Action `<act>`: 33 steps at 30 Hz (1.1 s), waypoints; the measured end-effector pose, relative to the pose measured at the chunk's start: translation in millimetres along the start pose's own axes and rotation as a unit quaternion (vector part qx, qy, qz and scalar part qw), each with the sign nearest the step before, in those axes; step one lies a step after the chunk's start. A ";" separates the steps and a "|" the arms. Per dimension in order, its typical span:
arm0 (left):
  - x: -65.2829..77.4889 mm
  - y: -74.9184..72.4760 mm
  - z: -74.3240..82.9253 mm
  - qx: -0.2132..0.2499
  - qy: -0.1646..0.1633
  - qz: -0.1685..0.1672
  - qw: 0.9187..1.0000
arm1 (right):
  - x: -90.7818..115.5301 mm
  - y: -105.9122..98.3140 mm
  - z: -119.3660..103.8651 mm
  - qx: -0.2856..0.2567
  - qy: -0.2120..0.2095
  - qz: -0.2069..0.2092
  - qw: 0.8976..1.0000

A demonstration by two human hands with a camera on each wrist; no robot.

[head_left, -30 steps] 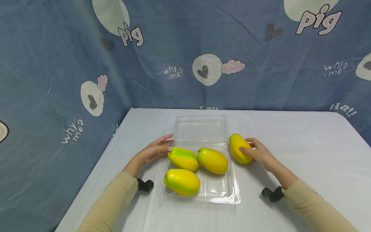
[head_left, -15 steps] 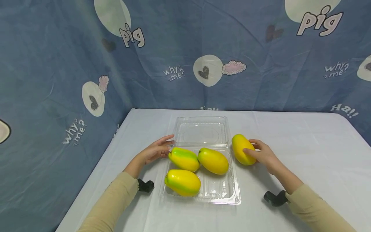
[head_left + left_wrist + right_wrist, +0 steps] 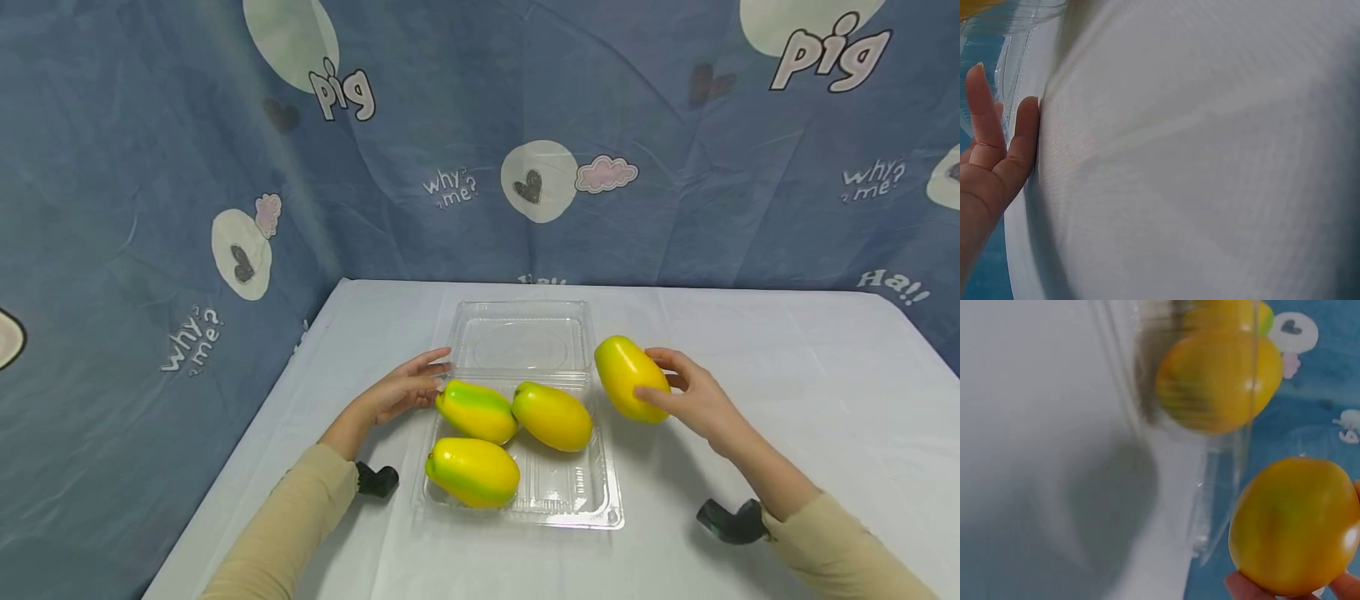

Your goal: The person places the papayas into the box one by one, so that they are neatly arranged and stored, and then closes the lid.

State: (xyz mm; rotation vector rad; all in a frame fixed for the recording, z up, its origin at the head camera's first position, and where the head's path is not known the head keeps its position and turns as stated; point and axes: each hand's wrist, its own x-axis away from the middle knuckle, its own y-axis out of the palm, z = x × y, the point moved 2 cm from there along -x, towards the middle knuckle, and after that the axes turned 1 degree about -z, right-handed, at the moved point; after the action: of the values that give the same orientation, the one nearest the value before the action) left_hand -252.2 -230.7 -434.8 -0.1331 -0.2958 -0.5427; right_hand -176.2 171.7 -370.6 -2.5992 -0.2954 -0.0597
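The held fruit (image 3: 630, 375) had just been raised: half a second earlier it was seen lower, at the white-covered table (image 3: 795, 375), whereas now its shadow was thrown on the table apart from it. From this its weight was judged to be borne by the right hand (image 3: 697, 400) alone, by which it was pinched between thumb and fingers. It was held just outside the right edge of the clear container (image 3: 570, 492), near the corner where the lid (image 3: 522, 342) was joined, apart from the other three. Inside the container, the far-left fruit (image 3: 477, 412) and the far-right fruit (image 3: 552, 417) were set side by side toward the hinged edge, and the near fruit (image 3: 474, 473) was placed toward the near left corner. The lid was laid open toward the table's far edge. The left hand (image 3: 399, 392) was poised beside the container's left edge with its fingers extended and spread, nothing being gripped; whether the container was touched could not be told.
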 end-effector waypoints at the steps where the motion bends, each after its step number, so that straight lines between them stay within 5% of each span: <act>1: 0.1 0.0 0.1 0.001 0.000 0.000 1.000 | 1.7 0.4 -2.4 0.001 -0.005 -0.003 1.000; 16: 1.0 0.8 1.1 0.001 -0.003 0.003 1.000 | 25.5 24.7 -22.3 0.013 -0.133 -0.015 0.991; 33: 0.8 -0.3 -0.2 -0.001 -0.005 0.003 1.000 | 43.4 64.9 -26.4 0.084 -0.304 -0.018 0.949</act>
State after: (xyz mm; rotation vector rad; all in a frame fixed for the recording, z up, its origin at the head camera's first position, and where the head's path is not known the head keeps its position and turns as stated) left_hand -251.7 -231.5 -434.7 -0.1392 -0.3052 -0.5372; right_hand -119.2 112.4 -375.5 -2.3787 -0.5356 0.7319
